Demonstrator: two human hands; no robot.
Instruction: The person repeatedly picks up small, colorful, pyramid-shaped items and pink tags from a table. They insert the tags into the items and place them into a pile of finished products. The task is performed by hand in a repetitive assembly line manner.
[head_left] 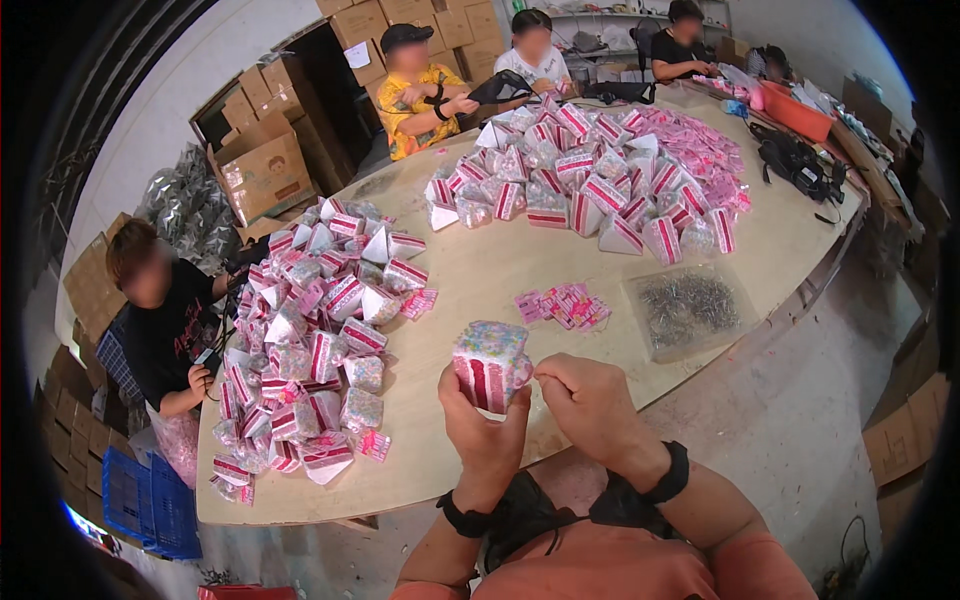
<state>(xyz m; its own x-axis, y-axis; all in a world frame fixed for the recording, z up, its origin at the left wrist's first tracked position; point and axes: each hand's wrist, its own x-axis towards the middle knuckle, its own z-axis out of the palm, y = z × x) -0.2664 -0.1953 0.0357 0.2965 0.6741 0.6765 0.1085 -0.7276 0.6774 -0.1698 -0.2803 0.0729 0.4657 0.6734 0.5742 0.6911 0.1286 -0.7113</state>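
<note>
My left hand [482, 440] is wrapped round a toy cake slice [488, 372], held upright above the table's near edge. Its sides show pink, red and white layers, and the top is speckled in pastel colours. Beside its right side, my right hand [598, 408] is closed in a pinch; whatever the fingers grip is too small to make out. Just beyond the slice lie several pink printed tags [565, 306]. To their right stands a clear tray [690, 310] of small metal pieces.
On the pale table [470, 275], a heap of cake slices [310, 330] lies left and another heap [590, 180] farther back, beside a pile of pink tags [690, 150]. Several people sit round the table. A black bag [797, 160] and red basin [795, 112] are at far right.
</note>
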